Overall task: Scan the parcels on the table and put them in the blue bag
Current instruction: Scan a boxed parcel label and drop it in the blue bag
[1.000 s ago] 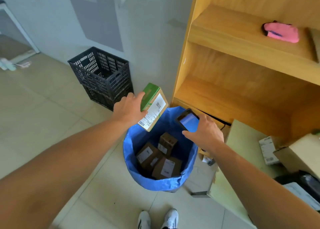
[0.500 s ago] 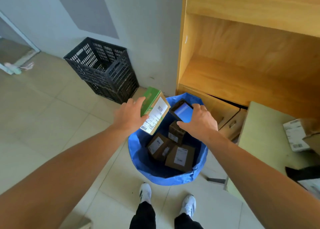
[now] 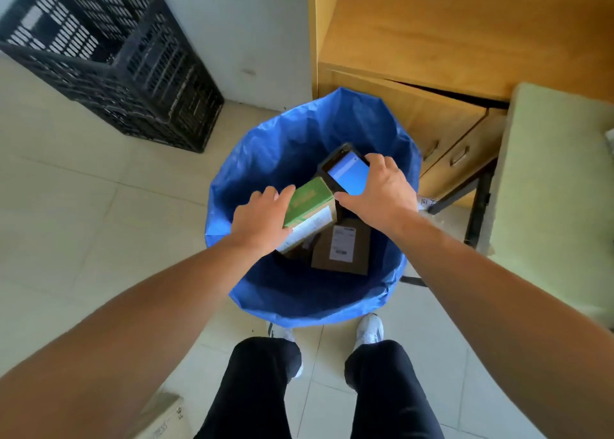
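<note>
left hand [image 3: 262, 221] gripping green parcel [image 3: 309, 204], right hand [image 3: 382, 194] gripping scanner [image 3: 347, 172], blue bag [image 3: 299, 299] holding brown parcel [image 3: 342, 249]

Black slatted crate [image 3: 109, 56] on tiled floor [image 3: 83, 212] by white wall [image 3: 252, 26]; wooden cabinet [image 3: 448, 39], drawers ajar.

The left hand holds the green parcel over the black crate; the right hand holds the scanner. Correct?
Not the crate: the head view shows the left hand holding the green parcel over the blue bag; the right hand holds the scanner.
</note>
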A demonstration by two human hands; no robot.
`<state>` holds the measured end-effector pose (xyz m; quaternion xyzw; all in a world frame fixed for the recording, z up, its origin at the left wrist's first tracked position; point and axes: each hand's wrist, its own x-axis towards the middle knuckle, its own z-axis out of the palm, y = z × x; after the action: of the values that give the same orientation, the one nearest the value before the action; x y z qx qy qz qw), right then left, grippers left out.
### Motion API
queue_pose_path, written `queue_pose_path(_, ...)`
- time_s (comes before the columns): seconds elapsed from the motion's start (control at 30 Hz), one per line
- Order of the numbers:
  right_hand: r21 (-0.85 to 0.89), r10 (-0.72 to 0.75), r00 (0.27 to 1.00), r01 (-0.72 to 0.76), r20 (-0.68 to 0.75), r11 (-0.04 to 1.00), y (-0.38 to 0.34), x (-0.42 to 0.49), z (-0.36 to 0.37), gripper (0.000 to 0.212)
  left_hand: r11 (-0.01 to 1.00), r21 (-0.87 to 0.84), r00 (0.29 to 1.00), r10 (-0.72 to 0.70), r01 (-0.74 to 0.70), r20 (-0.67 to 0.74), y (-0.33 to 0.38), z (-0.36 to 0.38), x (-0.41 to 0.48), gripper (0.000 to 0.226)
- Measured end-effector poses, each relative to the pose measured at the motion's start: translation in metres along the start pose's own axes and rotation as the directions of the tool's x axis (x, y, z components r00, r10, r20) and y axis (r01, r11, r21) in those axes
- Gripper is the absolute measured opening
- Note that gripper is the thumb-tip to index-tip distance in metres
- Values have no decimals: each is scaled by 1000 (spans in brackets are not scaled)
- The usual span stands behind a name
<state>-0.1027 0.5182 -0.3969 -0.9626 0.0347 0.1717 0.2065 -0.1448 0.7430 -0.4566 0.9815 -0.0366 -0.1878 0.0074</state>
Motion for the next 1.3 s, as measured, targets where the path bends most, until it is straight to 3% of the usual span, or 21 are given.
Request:
queue_pose_path(0.2, 5, 1, 1000, -1, 3, 1000, 26, 8, 47, 94, 982, 73, 979, 164, -174, 121, 19, 67, -3, 90)
queue_pose_path(0.43, 21, -11, 1000, 11, -28, 1000, 31, 5, 60, 92, 878, 140, 880, 427, -458, 207, 15, 94, -25, 96)
queue_pose_path(0.9, -36, -30, 999, 30, -16, 999, -5, -35, 28, 89, 922, 125, 929, 369, -366, -3, -1, 34, -43, 81)
queue_pose_path(1.3, -23, 28, 993, -31, -116, 999, -66, -107, -112, 92, 922, 169, 918, 372, -348, -139, 1, -151, -65, 76)
